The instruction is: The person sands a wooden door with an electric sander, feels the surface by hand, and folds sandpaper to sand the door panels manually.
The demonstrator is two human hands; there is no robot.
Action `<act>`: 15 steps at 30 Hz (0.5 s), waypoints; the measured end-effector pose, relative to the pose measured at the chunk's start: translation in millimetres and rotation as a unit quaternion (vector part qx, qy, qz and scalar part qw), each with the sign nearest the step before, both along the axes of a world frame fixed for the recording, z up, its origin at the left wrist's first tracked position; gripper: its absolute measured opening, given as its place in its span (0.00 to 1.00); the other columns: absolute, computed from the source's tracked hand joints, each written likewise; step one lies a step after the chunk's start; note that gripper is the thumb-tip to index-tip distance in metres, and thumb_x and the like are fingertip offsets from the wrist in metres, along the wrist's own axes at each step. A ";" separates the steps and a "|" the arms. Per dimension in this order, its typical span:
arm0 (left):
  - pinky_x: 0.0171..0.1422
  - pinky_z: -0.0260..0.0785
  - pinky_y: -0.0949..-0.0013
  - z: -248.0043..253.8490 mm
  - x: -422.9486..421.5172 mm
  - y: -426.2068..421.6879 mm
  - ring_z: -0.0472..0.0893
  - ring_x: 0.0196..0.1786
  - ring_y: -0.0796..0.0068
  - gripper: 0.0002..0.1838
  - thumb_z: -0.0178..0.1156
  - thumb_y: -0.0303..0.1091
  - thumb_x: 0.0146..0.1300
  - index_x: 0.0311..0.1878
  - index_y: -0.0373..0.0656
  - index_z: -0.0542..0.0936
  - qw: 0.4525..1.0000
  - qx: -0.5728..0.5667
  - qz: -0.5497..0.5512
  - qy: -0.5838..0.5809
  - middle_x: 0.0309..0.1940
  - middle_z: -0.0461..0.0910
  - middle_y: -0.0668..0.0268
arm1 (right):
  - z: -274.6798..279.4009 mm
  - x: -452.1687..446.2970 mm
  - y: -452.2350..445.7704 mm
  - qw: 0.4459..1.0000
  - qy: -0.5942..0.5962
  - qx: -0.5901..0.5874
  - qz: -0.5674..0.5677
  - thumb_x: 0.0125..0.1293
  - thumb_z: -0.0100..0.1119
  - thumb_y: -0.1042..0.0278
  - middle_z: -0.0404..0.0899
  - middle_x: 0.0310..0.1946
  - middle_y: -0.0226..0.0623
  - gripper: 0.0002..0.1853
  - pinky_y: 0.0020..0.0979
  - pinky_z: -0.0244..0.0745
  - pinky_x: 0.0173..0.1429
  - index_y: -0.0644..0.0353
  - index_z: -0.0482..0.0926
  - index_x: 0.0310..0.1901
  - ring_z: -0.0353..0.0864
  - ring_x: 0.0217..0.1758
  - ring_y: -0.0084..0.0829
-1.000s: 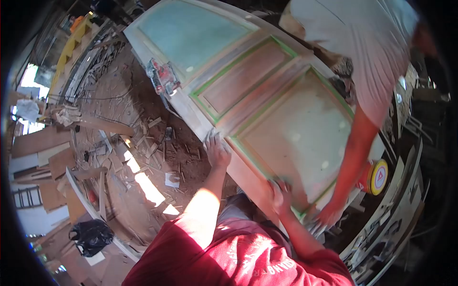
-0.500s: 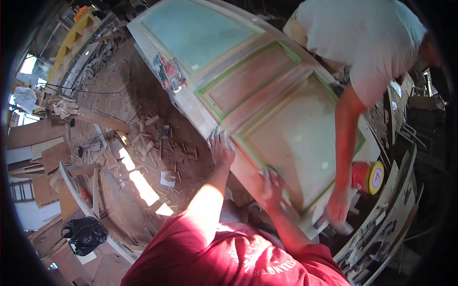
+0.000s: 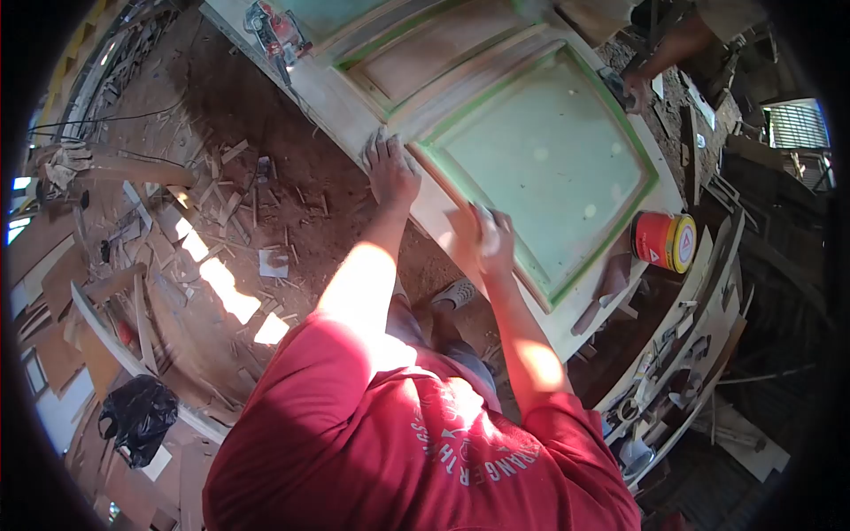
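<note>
A wooden door (image 3: 447, 226) with green-edged recessed panels lies flat in front of me. My left hand (image 3: 394, 170) rests on its near edge, fingers stretched out over the wood and holding nothing. To the right, my right hand (image 3: 494, 239) is on the border beside the large pale panel (image 3: 540, 164). Its fingers are curled around something whitish, which is mostly hidden and cannot be made out. Up the door to the left sits a red and grey power tool (image 3: 282, 37). A brownish curled piece (image 3: 613, 281) lies near the right end.
A red and yellow tin (image 3: 662, 241) stands at the door's right end. Across the door is a co-worker's hand (image 3: 636, 88) with a dark object. Wood scraps (image 3: 235, 208) litter the dirt floor. A black plastic bag (image 3: 140, 419) lies lower left; curved boards (image 3: 686, 354) stand right.
My view has shifted, so the door sits higher. My right hand has moved along the border, and its fingers are now curled. The co-worker's arm has withdrawn from the right end to the far side.
</note>
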State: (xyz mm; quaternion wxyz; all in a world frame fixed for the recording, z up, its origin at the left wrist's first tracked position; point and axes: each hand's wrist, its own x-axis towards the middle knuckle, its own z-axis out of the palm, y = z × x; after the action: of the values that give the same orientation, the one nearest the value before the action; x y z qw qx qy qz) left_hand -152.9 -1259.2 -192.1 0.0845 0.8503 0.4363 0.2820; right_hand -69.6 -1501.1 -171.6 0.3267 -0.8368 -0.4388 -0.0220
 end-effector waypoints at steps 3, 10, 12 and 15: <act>0.91 0.49 0.38 -0.9 -6.4 -5.2 0.63 0.86 0.45 0.31 0.55 0.38 0.77 0.80 0.38 0.71 0.999 0.015 -0.031 0.015 0.84 0.67 0.49 | 8.9 -7.3 -97.7 0.998 -0.039 -0.034 -0.042 0.70 0.66 0.79 0.89 0.50 0.45 0.20 0.49 0.84 0.58 0.55 0.89 0.62 0.86 0.53 0.51; 0.96 0.34 0.37 30.3 -29.6 -102.0 0.46 0.94 0.43 0.44 0.50 0.49 0.79 0.91 0.38 0.54 0.939 -0.085 -0.255 0.215 0.93 0.47 0.48 | 51.1 -13.7 -223.4 0.982 0.066 -0.080 -0.161 0.72 0.67 0.77 0.87 0.45 0.45 0.15 0.47 0.82 0.54 0.62 0.89 0.58 0.85 0.49 0.49; 0.96 0.32 0.38 37.2 -33.6 -152.0 0.43 0.94 0.42 0.46 0.53 0.51 0.78 0.91 0.38 0.54 0.902 -0.073 -0.337 0.259 0.93 0.46 0.47 | 54.7 -16.2 -228.8 0.970 0.089 -0.057 -0.217 0.72 0.69 0.75 0.85 0.42 0.46 0.13 0.46 0.81 0.52 0.66 0.88 0.56 0.84 0.48 0.49; 0.97 0.32 0.39 32.6 -36.7 -219.9 0.44 0.95 0.47 0.49 0.58 0.55 0.75 0.91 0.37 0.55 0.863 -0.101 -0.440 0.228 0.93 0.48 0.50 | 44.8 -13.5 -231.2 0.956 0.128 0.020 -0.262 0.69 0.74 0.69 0.84 0.40 0.47 0.14 0.45 0.80 0.51 0.68 0.85 0.50 0.84 0.44 0.47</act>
State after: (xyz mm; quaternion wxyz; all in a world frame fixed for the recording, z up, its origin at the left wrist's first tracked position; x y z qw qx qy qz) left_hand -189.6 -1479.1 -159.5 0.1830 0.9813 0.0502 -0.0313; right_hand -83.1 -1732.2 -126.8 0.3794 -0.9116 -0.1583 -0.0082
